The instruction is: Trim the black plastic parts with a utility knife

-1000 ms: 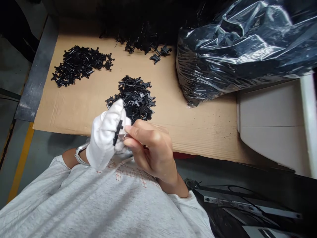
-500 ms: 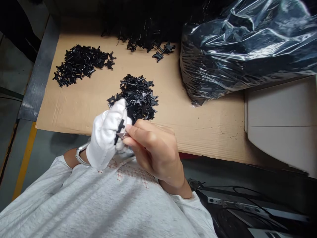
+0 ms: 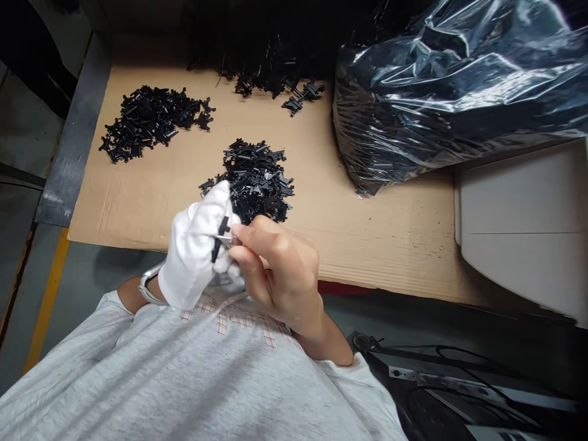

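Note:
My left hand (image 3: 190,248), in a white glove, pinches a small black plastic part (image 3: 215,250) that stands out between the gloved fingers. My bare right hand (image 3: 285,269) is closed, thumb and forefinger gripping a small thin metal blade (image 3: 226,239). The blade's tip lies against or across the middle of the black part; its far end is hidden in my fingers. Just beyond both hands, a pile of similar black parts (image 3: 257,177) rests on the cardboard sheet (image 3: 151,196).
Another pile of black parts (image 3: 149,116) lies at the far left. More black parts (image 3: 294,98) are scattered at the back. A large dark plastic bag (image 3: 436,104) fills the right rear, beside a pale box (image 3: 519,214). Equipment with cables (image 3: 450,373) sits below the table edge.
Both hands have risen slightly in the picture. The right hand has shifted a little left and turned the blade, which now shows more edge-on across the black part.

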Action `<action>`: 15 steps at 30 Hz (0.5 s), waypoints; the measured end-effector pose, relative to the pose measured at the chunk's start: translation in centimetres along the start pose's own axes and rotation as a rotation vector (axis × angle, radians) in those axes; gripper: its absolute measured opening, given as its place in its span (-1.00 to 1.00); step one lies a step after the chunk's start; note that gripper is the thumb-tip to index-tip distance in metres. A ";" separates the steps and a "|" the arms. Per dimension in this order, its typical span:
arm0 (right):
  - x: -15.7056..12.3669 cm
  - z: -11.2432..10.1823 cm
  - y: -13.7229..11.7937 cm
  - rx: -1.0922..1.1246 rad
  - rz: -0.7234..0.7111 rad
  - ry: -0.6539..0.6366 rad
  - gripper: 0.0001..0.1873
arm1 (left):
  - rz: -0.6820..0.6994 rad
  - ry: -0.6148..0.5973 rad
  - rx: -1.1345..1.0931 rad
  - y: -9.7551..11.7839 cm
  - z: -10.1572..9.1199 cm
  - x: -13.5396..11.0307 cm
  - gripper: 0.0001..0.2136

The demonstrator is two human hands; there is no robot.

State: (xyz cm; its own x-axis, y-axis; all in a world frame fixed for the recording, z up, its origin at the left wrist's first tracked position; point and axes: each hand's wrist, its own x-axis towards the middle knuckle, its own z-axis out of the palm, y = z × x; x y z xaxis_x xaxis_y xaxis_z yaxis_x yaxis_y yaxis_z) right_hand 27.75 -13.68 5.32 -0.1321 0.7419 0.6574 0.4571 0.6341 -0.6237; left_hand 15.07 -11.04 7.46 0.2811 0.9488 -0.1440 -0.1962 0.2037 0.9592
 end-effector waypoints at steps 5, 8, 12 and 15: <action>-0.2 -0.4 0.7 0.256 0.165 0.026 -0.83 | -0.019 -0.119 -0.148 0.1 -0.4 0.2 -0.60; 0.5 -1.0 0.8 0.361 0.318 0.014 -0.74 | -0.230 -0.273 -0.259 0.5 -0.3 0.5 -0.35; 1.6 -1.3 0.8 0.453 0.469 -0.074 -0.75 | -0.395 -0.387 -0.323 0.7 -0.1 1.1 -0.28; 2.0 -1.1 0.9 0.496 0.516 -0.059 -0.73 | -0.487 -0.386 -0.403 0.4 -0.1 1.4 -0.32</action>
State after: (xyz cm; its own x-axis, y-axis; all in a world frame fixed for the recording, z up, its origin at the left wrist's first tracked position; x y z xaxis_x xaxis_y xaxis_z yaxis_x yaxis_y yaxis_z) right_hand 28.83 -11.86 6.58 -0.0610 0.9755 0.2115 0.0220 0.2132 -0.9768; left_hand 15.30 -9.57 7.66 0.7204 0.5909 -0.3632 -0.2737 0.7233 0.6340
